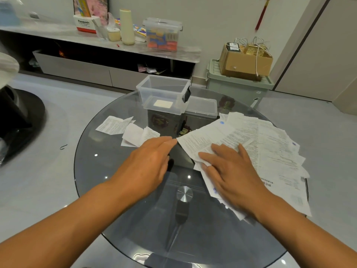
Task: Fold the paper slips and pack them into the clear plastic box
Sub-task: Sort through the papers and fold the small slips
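Observation:
A fanned pile of printed paper slips [266, 144] covers the right side of the round glass table [119, 190]. My right hand [229, 171] rests flat on the pile's near left part, fingers spread. My left hand [146, 163] lies just left of it, fingers straight, their tips touching the corner of the top slip [201, 140]. The clear plastic box [164, 93] stands open at the table's far side with one folded slip [163, 103] on its bottom. Its lid [201, 107] lies to the right of it. A few folded slips [127, 130] lie left of centre.
Behind the table runs a low cabinet [96, 41] carrying bottles, cartons and a second lidded box [162, 33]. A green crate [239, 86] with a cardboard box [245, 59] on top stands at the back right. A dark round object [17, 117] sits on the floor, left.

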A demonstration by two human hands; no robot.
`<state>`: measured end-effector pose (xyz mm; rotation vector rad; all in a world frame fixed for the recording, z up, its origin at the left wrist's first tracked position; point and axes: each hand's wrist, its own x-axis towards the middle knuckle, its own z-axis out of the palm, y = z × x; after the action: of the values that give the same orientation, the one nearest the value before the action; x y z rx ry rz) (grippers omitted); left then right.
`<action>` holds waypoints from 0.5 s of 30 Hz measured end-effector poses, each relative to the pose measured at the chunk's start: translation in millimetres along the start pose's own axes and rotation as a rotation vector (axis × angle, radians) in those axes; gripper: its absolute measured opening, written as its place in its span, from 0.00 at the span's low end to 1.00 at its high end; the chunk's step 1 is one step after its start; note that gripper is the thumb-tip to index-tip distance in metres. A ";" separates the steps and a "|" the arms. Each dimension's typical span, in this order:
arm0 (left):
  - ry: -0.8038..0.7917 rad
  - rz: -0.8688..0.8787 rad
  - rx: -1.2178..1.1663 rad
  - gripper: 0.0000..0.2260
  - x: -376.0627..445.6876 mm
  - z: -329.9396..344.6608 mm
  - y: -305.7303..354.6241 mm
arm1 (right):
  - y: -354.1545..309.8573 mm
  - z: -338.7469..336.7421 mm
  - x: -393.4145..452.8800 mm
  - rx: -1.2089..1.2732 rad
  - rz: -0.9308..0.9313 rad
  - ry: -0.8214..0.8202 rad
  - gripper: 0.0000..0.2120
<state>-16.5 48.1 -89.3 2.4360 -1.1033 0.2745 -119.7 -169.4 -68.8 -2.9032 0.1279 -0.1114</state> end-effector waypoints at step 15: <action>-0.154 -0.006 -0.258 0.38 -1.4 -2.7 11.0 | -1.3 -20.6 -14.4 0.365 0.067 -0.095 0.12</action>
<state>-25.6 43.9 -84.0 2.2583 -1.1190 -0.0562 -135.6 -171.4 -49.5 -2.5313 0.1690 0.0148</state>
